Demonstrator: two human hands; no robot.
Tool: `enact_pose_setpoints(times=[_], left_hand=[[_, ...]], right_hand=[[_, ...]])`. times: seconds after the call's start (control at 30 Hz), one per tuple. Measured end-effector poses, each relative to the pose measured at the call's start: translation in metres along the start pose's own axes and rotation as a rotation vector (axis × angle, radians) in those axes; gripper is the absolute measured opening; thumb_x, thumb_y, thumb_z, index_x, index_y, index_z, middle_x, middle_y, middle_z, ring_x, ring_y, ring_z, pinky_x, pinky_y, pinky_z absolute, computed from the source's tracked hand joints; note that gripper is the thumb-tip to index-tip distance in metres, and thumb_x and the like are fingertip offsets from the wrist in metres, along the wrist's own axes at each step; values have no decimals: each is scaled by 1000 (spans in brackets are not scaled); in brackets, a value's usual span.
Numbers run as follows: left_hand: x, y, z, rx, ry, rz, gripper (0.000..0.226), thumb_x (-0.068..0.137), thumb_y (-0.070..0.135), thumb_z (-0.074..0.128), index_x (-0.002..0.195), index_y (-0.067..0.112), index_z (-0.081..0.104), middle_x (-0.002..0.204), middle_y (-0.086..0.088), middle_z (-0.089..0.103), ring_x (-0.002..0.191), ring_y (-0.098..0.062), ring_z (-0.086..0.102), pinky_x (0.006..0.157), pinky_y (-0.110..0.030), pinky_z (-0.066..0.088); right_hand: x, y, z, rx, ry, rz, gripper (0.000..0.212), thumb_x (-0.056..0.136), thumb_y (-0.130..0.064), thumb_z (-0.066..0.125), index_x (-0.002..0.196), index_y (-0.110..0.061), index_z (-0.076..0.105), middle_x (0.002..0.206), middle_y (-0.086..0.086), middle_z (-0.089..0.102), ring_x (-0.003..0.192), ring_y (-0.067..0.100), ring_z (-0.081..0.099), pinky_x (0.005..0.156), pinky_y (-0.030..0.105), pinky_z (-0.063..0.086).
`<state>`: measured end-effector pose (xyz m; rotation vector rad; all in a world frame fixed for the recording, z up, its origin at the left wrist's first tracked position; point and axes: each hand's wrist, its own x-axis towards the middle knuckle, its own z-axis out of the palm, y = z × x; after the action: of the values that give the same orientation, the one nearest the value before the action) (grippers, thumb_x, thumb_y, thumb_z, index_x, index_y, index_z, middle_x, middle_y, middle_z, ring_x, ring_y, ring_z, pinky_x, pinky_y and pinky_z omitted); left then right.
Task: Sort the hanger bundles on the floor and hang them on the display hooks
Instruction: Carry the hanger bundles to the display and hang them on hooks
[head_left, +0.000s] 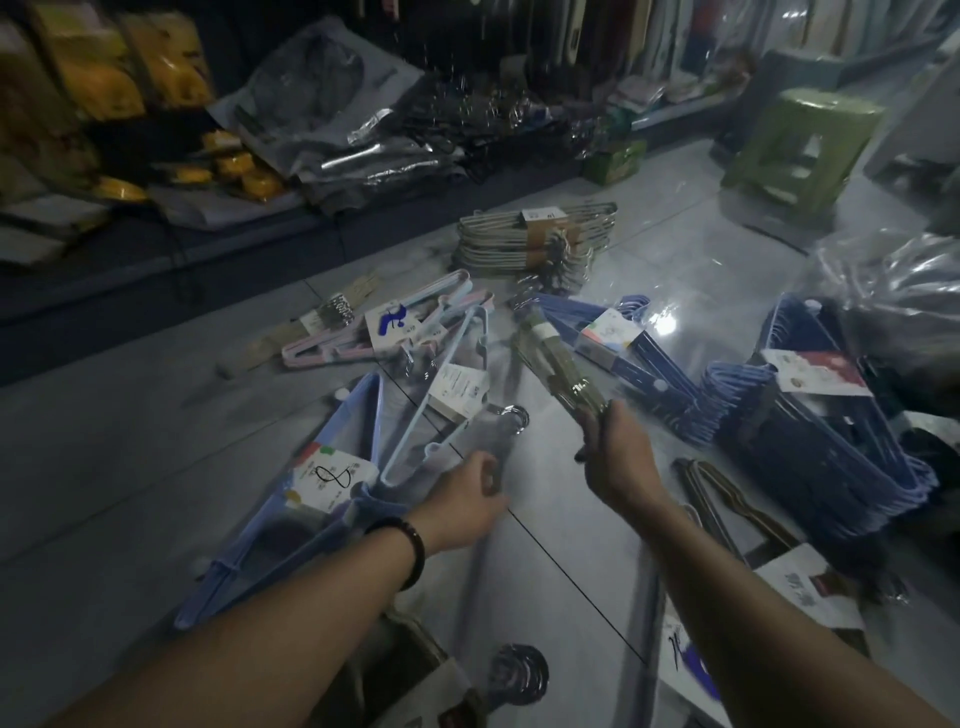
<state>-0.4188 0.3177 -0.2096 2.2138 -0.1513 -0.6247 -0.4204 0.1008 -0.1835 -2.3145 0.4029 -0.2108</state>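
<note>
- The tiled floor (597, 545) carries all the bundles. The big stack of blue hangers (810, 431) lies to your right.
- The pale blue hanger bundle (441, 395) lies just ahead of your left hand (467, 499). Its fingers (485, 467) are loosely bent and grip nothing.
- Your right hand (615, 457) has its fingers wrapped tight round the near end of an olive hanger bundle (550, 358), which slants away from you.
</note>
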Motion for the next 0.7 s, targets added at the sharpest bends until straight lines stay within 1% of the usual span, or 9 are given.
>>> enact_pose_setpoints(times=[0.07,0.13,0.2,0.27,0.37,0.43,0.57,0.63,0.7], left_hand=[[-2,12,-9,-175,88,-25,32,86,40,72,115,39,58,119,6,64,112,-20,65,99,-44,57],[-7,27,-18,-370,134,-45,27,79,46,70,104,45,62,115,9,66,105,-19,67,90,-43,60],[-9,42,-26,-611,147,-123,33,86,40,74,116,33,61,116,2,65,100,-21,66,82,-41,61],[-8,53,-37,-757,189,-171,44,86,42,76,121,24,56,117,-4,64,101,-24,66,84,-43,61],[-9,63,-60,-678,418,-72,75,74,52,77,138,26,49,127,-3,65,111,-27,68,92,-46,62],[-16,68,-81,-538,625,44,78,79,50,79,142,17,46,128,-5,59,116,-28,64,93,-40,58],[-20,73,-127,-324,885,120,86,86,51,75,150,13,33,151,-7,36,137,-30,44,112,-51,45],[-25,85,-140,-401,940,21,85,86,55,75,147,12,34,151,-10,36,136,-32,42,110,-48,47],[-22,90,-142,-715,840,-152,70,85,66,68,128,13,51,132,-15,55,116,-31,60,86,-35,61]], right_hand=[[1,-23,-12,156,53,34,34,109,-45,44,93,-15,47,74,8,70,66,21,70,68,42,50],[-1,-40,-25,265,102,16,36,109,-46,44,92,-15,49,70,5,72,64,22,71,68,45,54],[-5,-52,-40,350,109,-56,34,111,-42,44,95,-14,54,70,7,72,59,19,69,61,42,55],[-8,-64,-58,486,86,-117,37,112,-38,43,101,-6,57,72,11,70,55,18,65,53,37,51],[-10,-84,-96,714,61,-152,36,112,-32,44,97,-3,59,70,16,64,50,23,57,46,31,46],[-8,-88,-121,743,-7,-193,38,111,-35,46,96,-4,62,68,21,62,49,25,54,44,29,42],[-12,-91,-147,740,-150,-260,48,110,-33,48,102,13,60,66,33,56,53,32,46,50,36,36],[-20,-99,-144,734,-189,-276,46,111,-29,44,103,14,60,61,35,53,49,31,45,47,32,35],[-30,-105,-133,748,-277,-278,44,111,-30,41,101,9,59,60,27,58,43,29,50,42,30,38]])
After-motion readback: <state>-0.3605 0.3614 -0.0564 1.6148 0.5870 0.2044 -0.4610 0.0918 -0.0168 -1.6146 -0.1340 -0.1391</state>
